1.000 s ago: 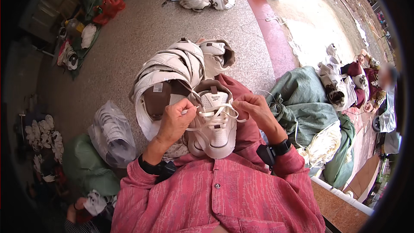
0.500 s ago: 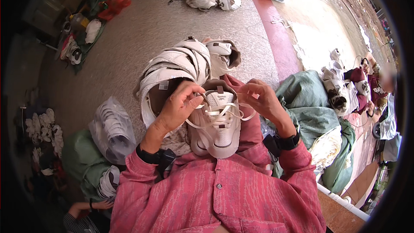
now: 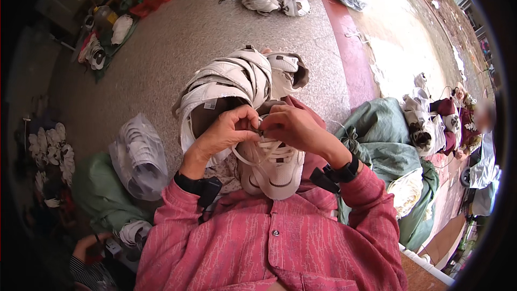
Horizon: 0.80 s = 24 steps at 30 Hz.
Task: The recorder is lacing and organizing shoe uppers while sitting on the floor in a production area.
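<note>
Our left hand [image 3: 229,129] and right hand [image 3: 299,129], apart just before, now meet over the pale shoe [image 3: 277,175], both working one spot. Shoe's at our lap, toe toward us. Fingertips bunched near the lace [image 3: 245,155]; pinch hidden, can't tell.

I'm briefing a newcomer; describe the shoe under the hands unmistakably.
Find the pink shirt at the bottom. Above it is a pale shoe, toe toward the buttons. Unlike the nested uppers beyond, it has the left hand and right hand at its laces.
</note>
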Tool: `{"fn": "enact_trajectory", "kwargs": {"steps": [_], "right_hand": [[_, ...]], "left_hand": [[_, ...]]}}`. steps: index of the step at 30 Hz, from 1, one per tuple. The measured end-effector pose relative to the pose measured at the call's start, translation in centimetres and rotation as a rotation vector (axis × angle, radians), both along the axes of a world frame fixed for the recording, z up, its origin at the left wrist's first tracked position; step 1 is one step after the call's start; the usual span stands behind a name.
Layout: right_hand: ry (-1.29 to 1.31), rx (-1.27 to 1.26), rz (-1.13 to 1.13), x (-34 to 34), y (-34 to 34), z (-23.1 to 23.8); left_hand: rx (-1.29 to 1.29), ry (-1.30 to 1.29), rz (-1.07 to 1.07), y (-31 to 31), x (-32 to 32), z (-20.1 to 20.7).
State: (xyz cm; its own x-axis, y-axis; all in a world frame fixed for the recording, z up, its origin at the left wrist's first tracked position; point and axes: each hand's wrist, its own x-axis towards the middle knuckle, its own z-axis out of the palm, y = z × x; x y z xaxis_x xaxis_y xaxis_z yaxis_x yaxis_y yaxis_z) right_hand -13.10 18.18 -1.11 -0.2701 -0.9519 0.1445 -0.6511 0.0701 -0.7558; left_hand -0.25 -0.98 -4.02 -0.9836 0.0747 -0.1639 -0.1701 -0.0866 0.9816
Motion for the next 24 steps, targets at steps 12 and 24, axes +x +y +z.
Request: {"fn": "enact_trajectory", "kwargs": {"steps": [12,24], "right_hand": [[0.33,0.044,0.028,0.9,-0.3,-0.1],[-0.027,0.131,-0.415,-4.7,5.0,1.5]], "left_hand": [[-0.063,0.081,0.061,0.8,0.0,-0.2],[-1.019,0.558,0.156,4.2,0.4,4.4]]}}
